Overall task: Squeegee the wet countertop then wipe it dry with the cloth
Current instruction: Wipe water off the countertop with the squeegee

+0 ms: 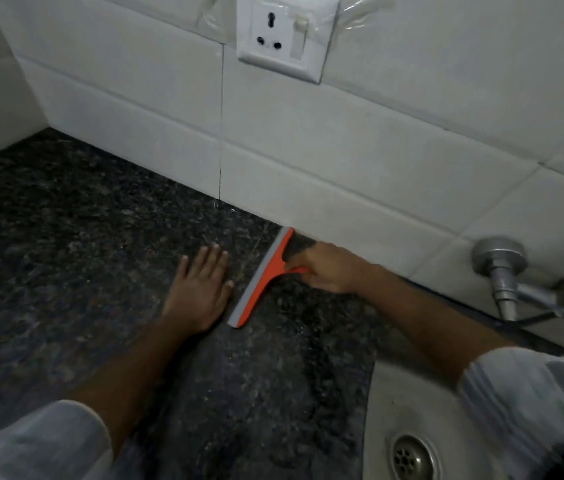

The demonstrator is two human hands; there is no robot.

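Note:
An orange squeegee point(266, 275) with a grey rubber blade lies blade-down on the dark speckled granite countertop point(66, 237), its far end close to the tiled wall. My right hand point(329, 268) grips its orange handle from the right. My left hand point(201, 289) rests flat on the countertop just left of the blade, fingers straight and spread. No cloth is in view.
A white tiled wall point(308, 161) runs along the back of the counter, with a socket and switch plate point(285, 32) on it. A steel sink point(412, 427) with a drain sits at the lower right. A metal tap fitting point(502, 268) juts from the wall above it.

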